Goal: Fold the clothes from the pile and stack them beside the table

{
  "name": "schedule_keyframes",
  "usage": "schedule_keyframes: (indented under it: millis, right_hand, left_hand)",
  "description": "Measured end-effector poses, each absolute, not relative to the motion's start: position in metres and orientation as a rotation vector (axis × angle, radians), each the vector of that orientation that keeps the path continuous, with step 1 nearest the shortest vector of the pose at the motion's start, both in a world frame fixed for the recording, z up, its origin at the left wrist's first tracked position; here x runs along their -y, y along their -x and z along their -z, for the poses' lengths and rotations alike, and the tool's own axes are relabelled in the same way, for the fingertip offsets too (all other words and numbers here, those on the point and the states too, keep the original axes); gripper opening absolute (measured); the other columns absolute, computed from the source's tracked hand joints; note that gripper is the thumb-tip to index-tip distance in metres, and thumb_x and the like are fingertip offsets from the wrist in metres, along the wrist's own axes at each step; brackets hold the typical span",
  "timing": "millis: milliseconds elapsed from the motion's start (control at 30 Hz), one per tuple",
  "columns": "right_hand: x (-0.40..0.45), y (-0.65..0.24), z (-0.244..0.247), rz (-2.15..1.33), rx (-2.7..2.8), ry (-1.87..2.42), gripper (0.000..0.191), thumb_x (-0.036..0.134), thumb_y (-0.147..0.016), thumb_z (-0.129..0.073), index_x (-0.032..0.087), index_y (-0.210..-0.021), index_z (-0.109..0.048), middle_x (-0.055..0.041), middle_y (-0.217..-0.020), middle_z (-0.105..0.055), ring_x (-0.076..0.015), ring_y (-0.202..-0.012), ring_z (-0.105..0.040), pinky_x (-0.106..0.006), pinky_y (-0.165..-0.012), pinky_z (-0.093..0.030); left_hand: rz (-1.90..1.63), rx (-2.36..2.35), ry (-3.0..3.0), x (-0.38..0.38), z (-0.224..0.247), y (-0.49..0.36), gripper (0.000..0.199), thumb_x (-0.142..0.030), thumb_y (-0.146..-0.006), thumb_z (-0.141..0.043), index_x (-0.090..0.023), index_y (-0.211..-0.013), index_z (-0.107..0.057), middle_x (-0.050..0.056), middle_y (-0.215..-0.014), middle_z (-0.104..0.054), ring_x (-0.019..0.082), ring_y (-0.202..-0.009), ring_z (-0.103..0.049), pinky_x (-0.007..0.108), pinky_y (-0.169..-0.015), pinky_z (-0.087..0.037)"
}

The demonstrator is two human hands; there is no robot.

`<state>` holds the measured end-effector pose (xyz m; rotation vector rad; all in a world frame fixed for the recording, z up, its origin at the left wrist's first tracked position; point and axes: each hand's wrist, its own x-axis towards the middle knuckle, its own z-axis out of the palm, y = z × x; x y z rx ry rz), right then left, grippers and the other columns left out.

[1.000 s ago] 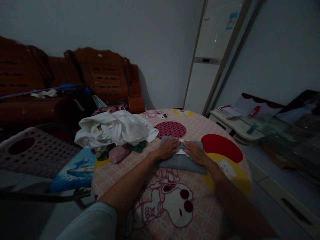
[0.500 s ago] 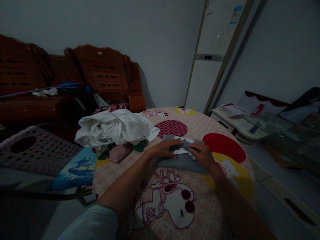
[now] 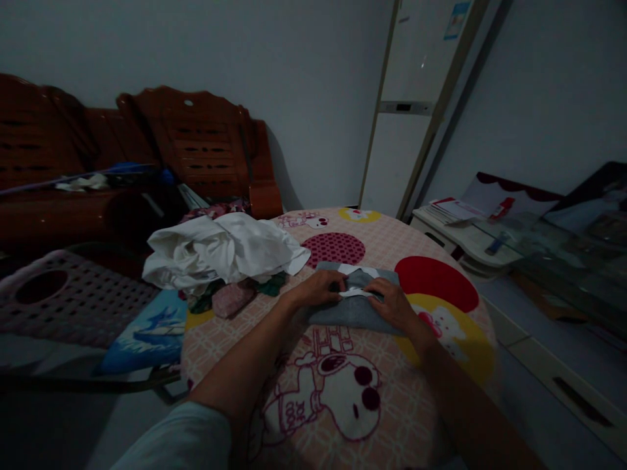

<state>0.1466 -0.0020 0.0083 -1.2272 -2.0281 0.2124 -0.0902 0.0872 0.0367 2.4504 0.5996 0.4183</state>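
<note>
A folded grey garment [image 3: 353,316] with white parts lies flat on the round table, wider than it is deep. My left hand [image 3: 323,287] is at its left side, fingertips closed on the white strip [image 3: 355,292] across its middle. From the right, my right hand [image 3: 390,299] pinches the other end of that strip. Exactly how the fingertips hold the fabric is partly hidden. To the left of my hands lies a crumpled white cloth [image 3: 230,251], with a pinkish bundle [image 3: 234,299] and dark green fabric [image 3: 272,284] under its front edge.
A patterned tablecloth [image 3: 313,418] covers the round table. On the left stand a pink woven chair [image 3: 93,300] and wooden seats [image 3: 196,143]. A tall white cabinet-like unit [image 3: 399,143] is at the back. A glass-topped stand [image 3: 553,251] with papers is on the right.
Both hands have shifted slightly on the grey garment. The bunched white fabric between them is now drawn into a narrow, straighter strip. The view has moved a little.
</note>
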Motion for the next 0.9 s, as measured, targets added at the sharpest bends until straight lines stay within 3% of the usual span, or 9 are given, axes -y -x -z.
schedule_keyframes:
  millis: [267, 467, 667, 800, 900]
  right_hand:
    - [0.001, -0.154, -0.004, -0.225, 2.007, 1.241, 0.029, 0.005, -0.068, -0.054, 0.022, -0.089, -0.063, -0.0058, -0.095, -0.069, -0.0225, -0.092, -0.064, -0.037, -0.086, -0.051]
    - [-0.003, -0.155, 0.002, -0.217, 1.943, 1.17, 0.018, 0.009, -0.078, -0.053, 0.021, -0.083, -0.066, -0.0067, -0.093, -0.071, -0.0212, -0.089, -0.067, -0.035, -0.083, -0.052]
    - [-0.002, -0.155, 0.0, -0.22, 1.917, 1.163, 0.015, 0.012, -0.08, -0.054, 0.021, -0.081, -0.066, -0.0062, -0.088, -0.071, -0.0209, -0.085, -0.067, -0.034, -0.079, -0.052]
    - [-0.002, -0.155, 0.002, -0.243, 1.944, 1.167, 0.017, 0.011, -0.074, -0.057, 0.02, -0.083, -0.067, -0.0075, -0.095, -0.071, -0.0224, -0.091, -0.067, -0.037, -0.085, -0.052]
    - [-0.001, -0.154, 0.002, -0.244, 1.95, 1.171, 0.017, 0.012, -0.073, -0.056, 0.021, -0.082, -0.068, -0.0085, -0.099, -0.071, -0.0236, -0.096, -0.066, -0.038, -0.087, -0.051]
  left_hand:
    - [-0.407, -0.619, -2.452, -0.086, -0.037, 0.09, 0.008, -0.019, -0.076, -0.065, -0.018, -0.084, -0.067, 0.007, -0.113, -0.069, 0.022, -0.109, -0.061, 0.03, -0.095, -0.044]
    - [-0.459, -0.634, -2.498, -0.085, -0.039, 0.088, 0.023, -0.027, -0.077, -0.066, -0.017, -0.097, -0.063, 0.005, -0.104, -0.067, 0.019, -0.091, -0.061, 0.028, -0.083, -0.046]
    - [-0.462, -0.597, -2.558, -0.081, -0.036, 0.086, 0.011, -0.019, -0.078, -0.06, -0.018, -0.088, -0.065, 0.007, -0.11, -0.068, 0.021, -0.103, -0.061, 0.03, -0.094, -0.044]
    - [-0.484, -0.586, -2.542, -0.079, -0.036, 0.085, 0.018, -0.017, -0.076, -0.06, -0.017, -0.094, -0.064, 0.007, -0.109, -0.068, 0.021, -0.099, -0.062, 0.03, -0.092, -0.045]
    - [-0.503, -0.596, -2.512, -0.079, -0.036, 0.084, 0.012, -0.016, -0.075, -0.06, -0.017, -0.087, -0.064, 0.007, -0.105, -0.068, 0.021, -0.098, -0.061, 0.031, -0.092, -0.044]
